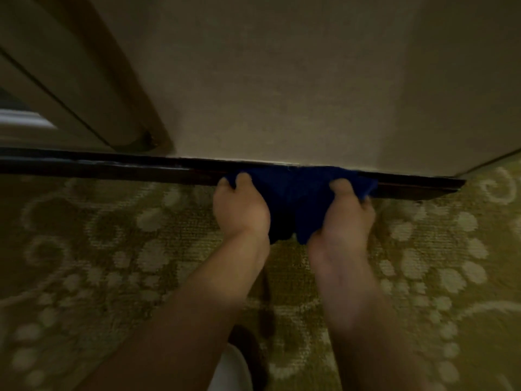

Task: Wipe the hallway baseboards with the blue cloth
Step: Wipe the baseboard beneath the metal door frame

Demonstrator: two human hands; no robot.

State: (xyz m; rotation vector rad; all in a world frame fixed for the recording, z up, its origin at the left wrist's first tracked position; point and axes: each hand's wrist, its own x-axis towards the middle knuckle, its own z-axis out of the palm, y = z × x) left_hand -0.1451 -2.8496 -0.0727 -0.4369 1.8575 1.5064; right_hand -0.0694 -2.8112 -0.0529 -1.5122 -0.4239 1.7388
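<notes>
1. Patterned green carpet [112, 249] fills the foreground; both forearms reach forward over it.
2. Left hand [239, 204]: fingers curled, gripping the left end of the blue cloth [298, 193].
3. Right hand [349, 210]: fingers curled round the cloth's right end.
4. Cloth is stretched between the hands, its upper edge against the dark baseboard [112, 167].
5. Beige wall [282, 94] rises behind; door frame [93, 80] at left.

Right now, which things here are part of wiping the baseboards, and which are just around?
Part of the job:
blue cloth
baseboard
left hand, gripping the cloth
right hand, gripping the cloth

Just around:
patterned carpet
wall
door frame
</notes>
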